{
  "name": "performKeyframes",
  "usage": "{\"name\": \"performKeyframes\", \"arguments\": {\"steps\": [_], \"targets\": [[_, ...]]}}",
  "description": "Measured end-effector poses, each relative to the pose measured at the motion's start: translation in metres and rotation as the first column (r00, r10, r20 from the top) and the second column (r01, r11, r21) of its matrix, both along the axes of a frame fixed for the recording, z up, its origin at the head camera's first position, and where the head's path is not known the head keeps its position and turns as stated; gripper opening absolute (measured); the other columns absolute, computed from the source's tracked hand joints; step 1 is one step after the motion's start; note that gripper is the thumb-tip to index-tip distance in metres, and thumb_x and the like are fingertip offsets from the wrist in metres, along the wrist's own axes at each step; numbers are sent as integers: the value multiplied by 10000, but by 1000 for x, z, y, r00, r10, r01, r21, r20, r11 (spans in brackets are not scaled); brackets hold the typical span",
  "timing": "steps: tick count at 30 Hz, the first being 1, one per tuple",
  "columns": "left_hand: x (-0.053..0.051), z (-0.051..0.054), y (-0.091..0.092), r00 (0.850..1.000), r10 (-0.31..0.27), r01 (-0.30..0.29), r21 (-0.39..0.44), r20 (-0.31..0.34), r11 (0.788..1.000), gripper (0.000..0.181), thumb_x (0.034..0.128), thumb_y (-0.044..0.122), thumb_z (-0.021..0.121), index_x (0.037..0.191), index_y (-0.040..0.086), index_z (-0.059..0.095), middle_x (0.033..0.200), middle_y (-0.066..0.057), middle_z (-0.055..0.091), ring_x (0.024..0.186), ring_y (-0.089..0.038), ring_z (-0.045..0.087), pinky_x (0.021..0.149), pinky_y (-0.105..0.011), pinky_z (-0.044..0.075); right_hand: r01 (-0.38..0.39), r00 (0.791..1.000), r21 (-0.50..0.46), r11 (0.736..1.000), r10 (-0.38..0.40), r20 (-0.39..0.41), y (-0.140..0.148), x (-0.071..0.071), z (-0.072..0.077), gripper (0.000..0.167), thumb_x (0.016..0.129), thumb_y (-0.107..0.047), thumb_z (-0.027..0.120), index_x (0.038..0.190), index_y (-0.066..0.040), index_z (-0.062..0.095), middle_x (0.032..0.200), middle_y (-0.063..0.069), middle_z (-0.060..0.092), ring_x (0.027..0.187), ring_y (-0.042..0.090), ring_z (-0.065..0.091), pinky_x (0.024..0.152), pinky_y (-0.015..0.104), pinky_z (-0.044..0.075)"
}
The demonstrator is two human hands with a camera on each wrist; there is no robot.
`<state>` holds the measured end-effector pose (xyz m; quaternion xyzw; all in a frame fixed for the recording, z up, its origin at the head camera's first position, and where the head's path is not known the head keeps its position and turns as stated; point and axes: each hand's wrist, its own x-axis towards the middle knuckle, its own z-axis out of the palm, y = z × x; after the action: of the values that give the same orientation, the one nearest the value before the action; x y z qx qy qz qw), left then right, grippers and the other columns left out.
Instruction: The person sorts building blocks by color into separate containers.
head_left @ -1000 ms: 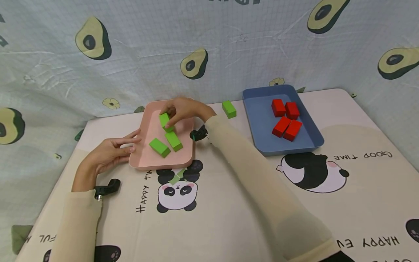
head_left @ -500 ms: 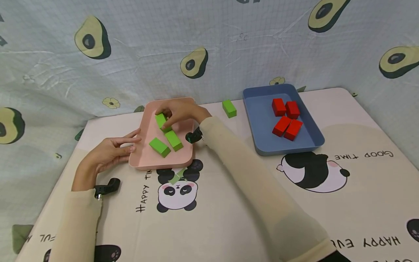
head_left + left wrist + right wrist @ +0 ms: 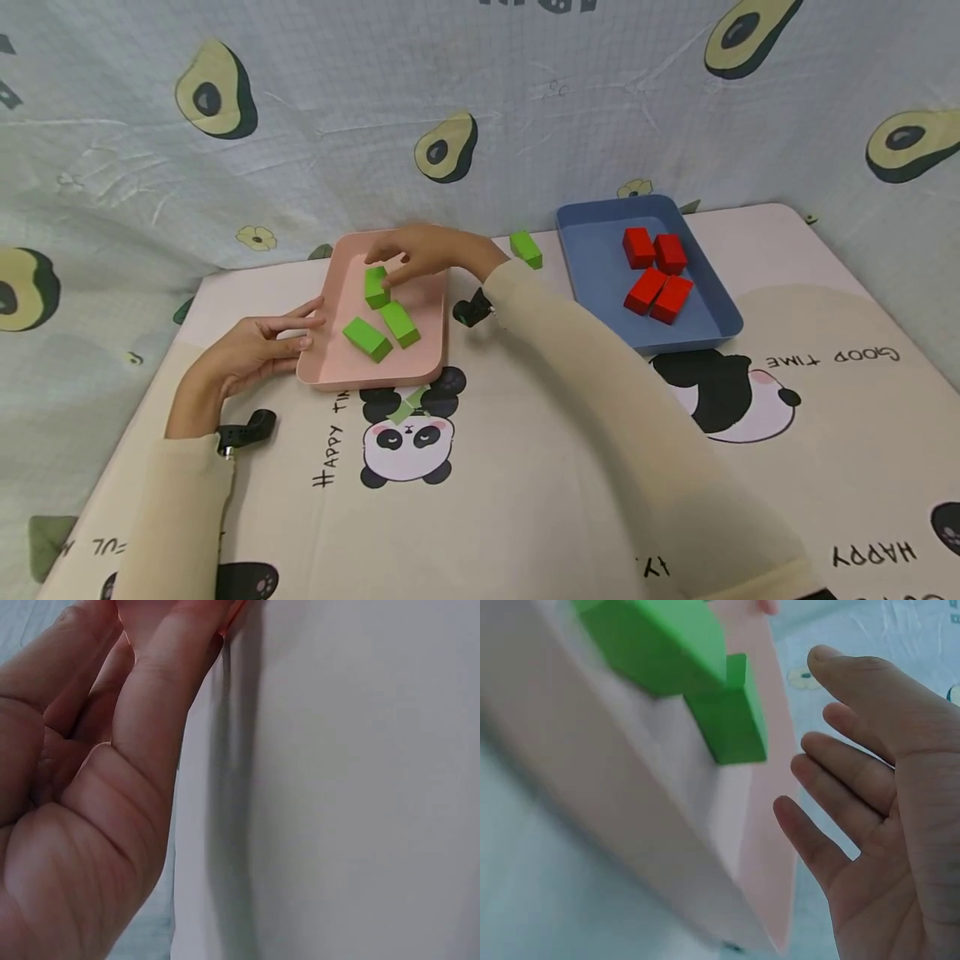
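A pink tray (image 3: 375, 383) stands at the left of the table in the head view. Three green blocks lie in it: an upper block (image 3: 376, 289), a middle block (image 3: 400, 324) and a lower-left block (image 3: 367, 339). My left hand (image 3: 243, 354) pinches the tray's left wall between thumb and fingers; the left wrist view shows only part of that grip. Over the tray's upper right part hovers my right hand (image 3: 431, 250), its fingers spread and holding nothing. In the right wrist view this hand (image 3: 885, 795) is apart from the green blocks (image 3: 735, 720).
Another green block (image 3: 527, 249) lies on the table between the two trays, near the right forearm. To the right stands a blue tray (image 3: 600, 308) with several red blocks (image 3: 647, 290) in it. A printed curtain (image 3: 337, 150) hangs along the table's back edge.
The right hand has let go of the upper green block and moved right and up, after shifting it slightly left. That block now lies more upright in view. The left hand has stayed put.
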<state>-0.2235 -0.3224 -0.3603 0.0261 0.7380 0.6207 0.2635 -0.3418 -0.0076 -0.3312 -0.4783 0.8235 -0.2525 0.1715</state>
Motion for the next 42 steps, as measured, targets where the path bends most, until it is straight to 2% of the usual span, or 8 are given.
{"name": "performKeyframes", "arguments": {"steps": [4,10,16,21,26,33,38,42], "targets": [[0,0,1,1000,-5,5,-13,-12,1000,482,967,38,678,1431,51,548,1631,153,285,1144,-2,639,872,-293,595,-28,999,50,998,29,-23,22,7,8,469,1005,-253,644,1432,-75,575,1455,69,571,1354,191,525,1107,336,456],[2,-1,1,1000,-6,6,-3,-14,1000,492,970,46,677,1440,38,532,1659,114,225,1148,-1,636,877,-288,592,-21,996,138,990,32,-83,62,22,24,464,1004,-264,660,1420,-72,587,1427,94,598,1311,226,566,1086,360,469],[2,0,-1,996,-23,17,-84,-81,996,477,970,68,688,1428,10,568,1685,55,204,1135,23,630,873,-260,591,3,992,190,982,21,-124,104,27,35,453,991,-235,688,1404,-69,606,1410,119,617,1296,276,585,1081,420,484],[0,1,2,993,-47,30,-161,-104,986,564,965,125,707,1465,-33,500,1690,21,196,1148,52,607,889,-255,585,66,994,224,972,-44,-102,137,28,33,457,984,-235,694,1394,-50,611,1392,138,626,1279,320,590,1079,465,481],[-2,2,4,992,-63,43,-173,-112,984,596,969,135,705,1493,-12,464,1693,10,192,1167,63,593,898,-258,583,106,992,198,975,-89,-93,163,29,31,432,979,-199,698,1371,-32,623,1352,161,646,1242,342,609,1055,501,496],[-1,-1,4,975,-58,28,-139,-213,990,564,944,61,720,1447,-72,501,1646,89,321,1172,36,614,860,-273,599,169,984,194,966,-153,-94,182,26,32,445,972,-207,713,1378,-48,621,1383,153,629,1301,347,566,1061,521,494],[-1,-2,4,974,-44,10,-153,-222,988,567,937,89,736,1433,-77,516,1628,100,355,1150,40,627,856,-255,597,223,973,193,956,-207,-103,190,21,28,449,980,-192,699,1391,-33,612,1388,149,626,1306,351,563,1062,510,497],[-1,-2,3,970,-63,27,-156,-235,987,542,948,82,722,1416,-98,517,1626,113,349,1149,31,626,861,-242,591,274,961,183,944,-262,-88,193,18,24,466,992,-197,681,1411,-15,591,1408,166,610,1288,355,582,1066,499,496]]}}
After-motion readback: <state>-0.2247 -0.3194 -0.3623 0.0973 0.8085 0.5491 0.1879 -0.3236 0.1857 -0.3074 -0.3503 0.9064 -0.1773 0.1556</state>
